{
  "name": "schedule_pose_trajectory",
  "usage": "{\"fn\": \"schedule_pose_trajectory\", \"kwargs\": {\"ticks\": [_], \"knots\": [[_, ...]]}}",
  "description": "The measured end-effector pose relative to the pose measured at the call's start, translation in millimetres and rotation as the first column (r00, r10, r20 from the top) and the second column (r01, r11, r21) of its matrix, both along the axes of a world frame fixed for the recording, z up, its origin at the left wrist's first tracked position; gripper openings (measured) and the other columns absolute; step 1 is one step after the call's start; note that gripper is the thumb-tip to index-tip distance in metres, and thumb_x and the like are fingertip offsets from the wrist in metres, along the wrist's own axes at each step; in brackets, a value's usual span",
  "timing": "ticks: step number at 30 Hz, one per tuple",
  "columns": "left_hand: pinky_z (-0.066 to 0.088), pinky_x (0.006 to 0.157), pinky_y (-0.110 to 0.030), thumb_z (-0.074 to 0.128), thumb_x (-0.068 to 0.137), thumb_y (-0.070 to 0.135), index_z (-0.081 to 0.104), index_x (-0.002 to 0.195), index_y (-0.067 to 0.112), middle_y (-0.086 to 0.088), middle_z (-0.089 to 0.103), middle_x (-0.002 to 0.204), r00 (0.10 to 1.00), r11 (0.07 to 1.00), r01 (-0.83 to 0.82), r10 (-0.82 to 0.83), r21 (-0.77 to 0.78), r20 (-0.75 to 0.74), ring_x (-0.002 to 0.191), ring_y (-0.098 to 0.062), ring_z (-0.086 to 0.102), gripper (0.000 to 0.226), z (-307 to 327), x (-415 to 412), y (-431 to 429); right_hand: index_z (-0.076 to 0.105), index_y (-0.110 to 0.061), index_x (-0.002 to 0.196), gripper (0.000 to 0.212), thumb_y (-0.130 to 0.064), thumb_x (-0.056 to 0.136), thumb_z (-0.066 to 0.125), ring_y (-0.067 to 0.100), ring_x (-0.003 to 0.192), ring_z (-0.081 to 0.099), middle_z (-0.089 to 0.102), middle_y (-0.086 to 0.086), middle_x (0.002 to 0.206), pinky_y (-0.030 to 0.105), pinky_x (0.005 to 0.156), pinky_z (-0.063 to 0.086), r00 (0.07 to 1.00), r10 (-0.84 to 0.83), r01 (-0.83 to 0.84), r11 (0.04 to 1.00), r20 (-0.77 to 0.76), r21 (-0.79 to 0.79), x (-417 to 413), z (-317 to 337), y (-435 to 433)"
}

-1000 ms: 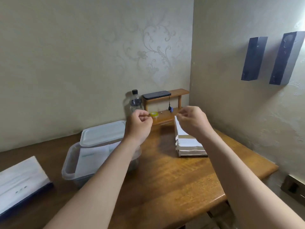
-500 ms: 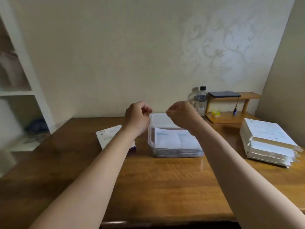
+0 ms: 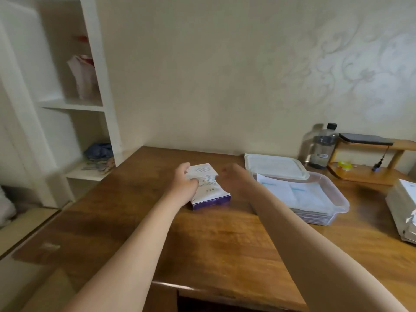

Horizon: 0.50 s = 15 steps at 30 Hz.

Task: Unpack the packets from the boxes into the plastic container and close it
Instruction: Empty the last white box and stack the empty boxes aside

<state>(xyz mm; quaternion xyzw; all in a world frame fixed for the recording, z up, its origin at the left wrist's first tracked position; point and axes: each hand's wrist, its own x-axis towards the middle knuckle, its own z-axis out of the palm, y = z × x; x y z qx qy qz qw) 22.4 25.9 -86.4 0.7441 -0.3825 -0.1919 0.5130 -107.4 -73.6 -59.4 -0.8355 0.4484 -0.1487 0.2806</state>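
A white box with a purple side lies flat on the wooden table, left of centre. My left hand grips its left edge, fingers curled over the far side and thumb on top. My right hand hovers at the box's right edge, fingers apart, holding nothing. To the right stands the clear plastic container with flat white packets stacked inside. Its white lid rests on the container's back rim, leaving it uncovered.
A stack of white boxes sits at the far right edge. Behind the container are a clear bottle and a small wooden shelf with a dark phone on top. White wall shelving stands to the left.
The view has swung left. Both hands were raised and closed in front of me; they have dropped to the white and purple box, the left taking hold of it and the right opening.
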Motion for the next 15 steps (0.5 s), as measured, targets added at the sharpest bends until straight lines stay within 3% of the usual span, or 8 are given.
{"fn": "schedule_pose_trajectory", "kwargs": {"ticks": [1,2,3,5,11,15], "knots": [[0.047,0.089,-0.027,0.054,0.099,0.007,0.04,0.153,0.02,-0.005,0.049,0.152,1.0,1.0,0.004,-0.004,0.007,-0.022,0.126,-0.02,0.053,0.057,-5,2,1,0.054,-0.019,0.089,0.007,-0.023,0.095,0.052,0.023,0.083,0.052,0.053,-0.003,0.083,0.023,0.05,0.032,0.999,0.013,-0.014,1.0,-0.033,-0.019,5,-6,-2],[0.05,0.081,-0.023,0.054,0.1,0.008,0.04,0.153,0.019,-0.006,0.052,0.15,0.999,1.0,0.011,-0.011,0.01,-0.04,0.123,-0.019,0.055,0.055,-9,4,1,0.058,-0.015,0.107,0.015,-0.024,0.097,0.052,0.022,0.086,0.053,0.059,0.001,0.096,0.022,0.051,0.033,0.999,0.025,-0.026,0.999,-0.037,-0.028,8,-10,-4],[0.051,0.071,-0.017,0.054,0.101,0.009,0.04,0.153,0.02,-0.005,0.054,0.148,0.998,1.0,0.018,-0.017,0.018,-0.056,0.123,-0.018,0.056,0.054,-13,6,2,0.053,-0.012,0.126,0.03,-0.025,0.099,0.051,0.02,0.089,0.054,0.061,0.005,0.112,0.021,0.053,0.035,0.999,0.029,-0.03,0.999,-0.04,-0.029,11,-16,-6],[0.047,0.057,-0.011,0.054,0.103,0.014,0.04,0.154,0.022,-0.004,0.054,0.148,0.997,0.999,0.02,-0.017,0.045,-0.073,0.129,-0.018,0.056,0.054,-22,7,2,0.04,-0.011,0.143,0.045,-0.027,0.102,0.05,0.017,0.095,0.054,0.057,0.007,0.134,0.018,0.056,0.039,0.998,0.022,-0.023,1.0,-0.055,-0.018,15,-23,-9],[0.058,0.074,-0.021,0.051,0.105,0.019,0.042,0.153,0.023,-0.004,0.057,0.147,0.996,0.998,-0.007,0.013,0.066,-0.09,0.127,-0.02,0.06,0.049,-42,14,-2,0.028,-0.018,0.152,0.054,-0.031,0.104,0.048,0.02,0.111,0.058,0.05,0.004,0.146,0.02,0.066,0.048,0.998,0.006,0.0,0.996,-0.061,0.091,22,-38,-20],[0.056,0.067,-0.019,0.056,0.103,0.02,0.051,0.144,0.021,-0.003,0.061,0.141,0.995,0.997,-0.055,0.06,0.062,-0.083,0.121,-0.02,0.064,0.041,-43,15,-5,0.031,-0.02,0.151,0.05,-0.029,0.104,0.047,0.016,0.107,0.06,0.053,0.001,0.143,0.022,0.071,0.055,0.999,0.033,-0.029,0.995,-0.041,0.093,24,-44,-22]]}}
